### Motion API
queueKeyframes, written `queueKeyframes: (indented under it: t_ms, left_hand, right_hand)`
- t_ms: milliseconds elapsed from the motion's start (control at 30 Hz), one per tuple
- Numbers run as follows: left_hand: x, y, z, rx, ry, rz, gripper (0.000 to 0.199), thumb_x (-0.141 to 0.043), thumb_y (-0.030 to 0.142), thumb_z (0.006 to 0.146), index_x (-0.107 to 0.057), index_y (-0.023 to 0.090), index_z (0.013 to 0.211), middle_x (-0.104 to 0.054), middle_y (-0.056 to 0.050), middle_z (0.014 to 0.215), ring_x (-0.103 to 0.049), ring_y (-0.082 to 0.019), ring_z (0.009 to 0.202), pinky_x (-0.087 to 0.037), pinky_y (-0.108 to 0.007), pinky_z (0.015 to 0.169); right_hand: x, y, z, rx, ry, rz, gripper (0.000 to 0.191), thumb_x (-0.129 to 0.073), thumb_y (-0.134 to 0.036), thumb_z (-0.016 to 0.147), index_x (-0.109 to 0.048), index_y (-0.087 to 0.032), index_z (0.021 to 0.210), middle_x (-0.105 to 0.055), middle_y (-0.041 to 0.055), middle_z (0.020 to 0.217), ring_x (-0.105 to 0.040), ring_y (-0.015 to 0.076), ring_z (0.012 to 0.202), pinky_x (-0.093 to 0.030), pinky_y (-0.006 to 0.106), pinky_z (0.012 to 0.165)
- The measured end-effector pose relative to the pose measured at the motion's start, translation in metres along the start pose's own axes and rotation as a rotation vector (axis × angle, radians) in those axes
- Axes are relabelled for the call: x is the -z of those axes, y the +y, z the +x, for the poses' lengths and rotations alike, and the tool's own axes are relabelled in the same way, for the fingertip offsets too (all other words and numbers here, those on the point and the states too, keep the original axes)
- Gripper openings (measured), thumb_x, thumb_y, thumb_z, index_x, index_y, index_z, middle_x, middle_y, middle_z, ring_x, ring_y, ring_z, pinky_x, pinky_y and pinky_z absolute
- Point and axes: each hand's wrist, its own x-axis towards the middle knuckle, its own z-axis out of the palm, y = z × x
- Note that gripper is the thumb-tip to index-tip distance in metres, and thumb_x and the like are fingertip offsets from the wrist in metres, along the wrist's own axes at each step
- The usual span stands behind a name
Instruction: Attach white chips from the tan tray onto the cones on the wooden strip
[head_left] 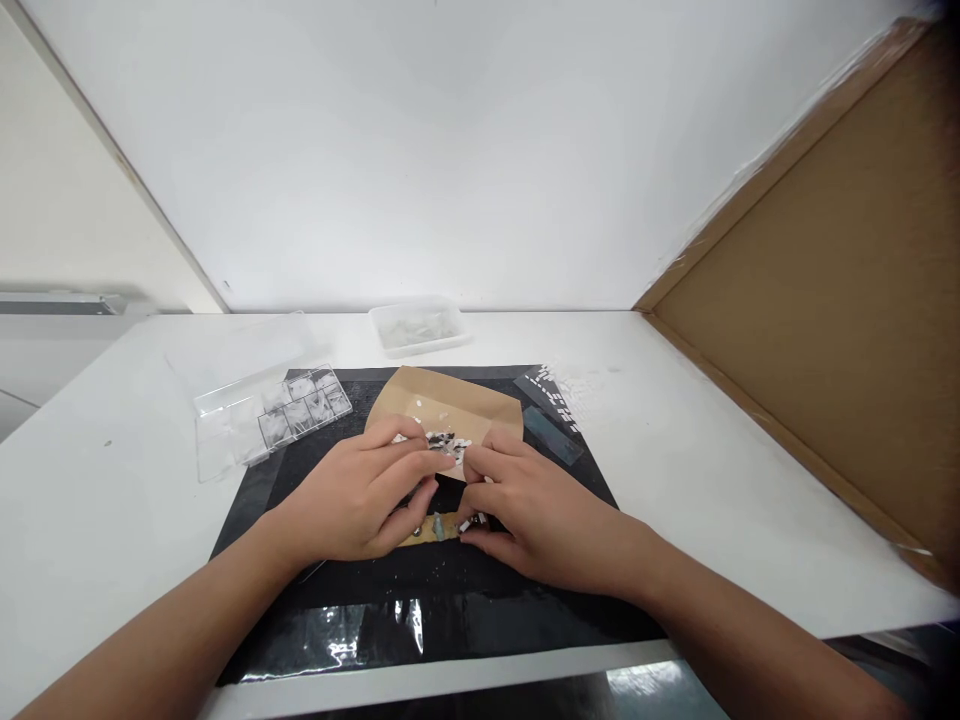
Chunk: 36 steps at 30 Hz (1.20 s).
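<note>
My left hand (375, 490) and my right hand (525, 505) are close together over a black mat (435, 585). Between them, a narrow yellowish-brown strip (429, 534) lies on the mat with a small pale-blue piece (439, 524) on it. My left fingers are bent together at the strip's left part; what they pinch is hidden. My right thumb and fingers close around a small white-and-dark bit (474, 522) at the strip's right end, too small to name. Just behind my fingers sits a brown paper tray (465, 392) with small white and dark scraps (450, 443).
A clear compartment box (304, 408) holding white bits stands at the left. A translucent tub (418, 328) is by the back wall. To the right lie a sheet of small white pieces (559, 390) and a clear bluish strip (553, 435). A cardboard panel (825, 280) borders the right side.
</note>
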Motion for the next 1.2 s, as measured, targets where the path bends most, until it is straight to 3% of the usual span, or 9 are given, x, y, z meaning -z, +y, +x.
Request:
queueKeyframes:
  t_ms: [100, 300, 533, 800, 1200]
  left_hand:
    - [0.0020, 0.0026, 0.0014, -0.029, -0.083, -0.043, 0.020, -0.068, 0.026, 0.093, -0.066, 0.017, 0.111, -0.072, -0.007, 0.092, -0.060, -0.025, 0.094, -0.057, -0.037, 0.079]
    - [-0.0005, 0.0029, -0.0014, -0.035, -0.184, -0.052, 0.039, -0.074, 0.055, 0.087, -0.072, 0.018, 0.100, -0.070, -0.007, 0.083, -0.061, -0.024, 0.086, -0.055, -0.036, 0.075]
    - [-0.0057, 0.0027, -0.0033, -0.015, -0.257, -0.071, 0.032, -0.075, 0.049, 0.089, -0.072, 0.019, 0.100, -0.073, -0.006, 0.083, -0.059, -0.026, 0.094, -0.054, -0.037, 0.075]
    - [-0.0065, 0.0061, -0.0018, 0.046, -0.244, -0.077, 0.026, -0.082, 0.042, 0.083, -0.073, 0.021, 0.095, -0.072, -0.003, 0.080, -0.061, -0.025, 0.094, -0.051, -0.039, 0.081]
    - [-0.0074, 0.0063, -0.0006, 0.026, -0.243, -0.026, 0.015, -0.076, 0.034, 0.088, -0.071, 0.020, 0.091, -0.075, -0.002, 0.081, -0.062, -0.024, 0.093, -0.040, -0.041, 0.079]
  right_hand:
    - [-0.0003, -0.0017, 0.0000, 0.033, 0.007, -0.030, 0.008, -0.073, -0.025, 0.093, -0.074, -0.017, 0.090, -0.062, 0.0073, 0.094, -0.052, 0.0238, 0.093, -0.044, 0.037, 0.083]
    - [-0.0026, -0.0029, 0.0006, 0.009, 0.018, -0.057, 0.008, -0.073, -0.023, 0.092, -0.073, -0.018, 0.086, -0.061, 0.0066, 0.091, -0.050, 0.0230, 0.090, -0.042, 0.036, 0.079]
    - [-0.0033, -0.0035, 0.0018, -0.012, 0.024, -0.047, 0.007, -0.073, -0.025, 0.092, -0.075, -0.018, 0.090, -0.062, 0.0064, 0.092, -0.050, 0.0230, 0.090, -0.041, 0.036, 0.080]
    - [-0.0046, -0.0035, 0.0032, -0.010, 0.021, -0.051, 0.006, -0.070, -0.022, 0.094, -0.073, -0.018, 0.091, -0.062, 0.0062, 0.093, -0.051, 0.0218, 0.088, -0.041, 0.036, 0.078]
    - [-0.0064, -0.0014, 0.0028, 0.001, -0.025, -0.035, 0.006, -0.065, -0.019, 0.097, -0.071, -0.018, 0.097, -0.063, 0.0062, 0.099, -0.054, 0.0227, 0.092, -0.042, 0.036, 0.079]
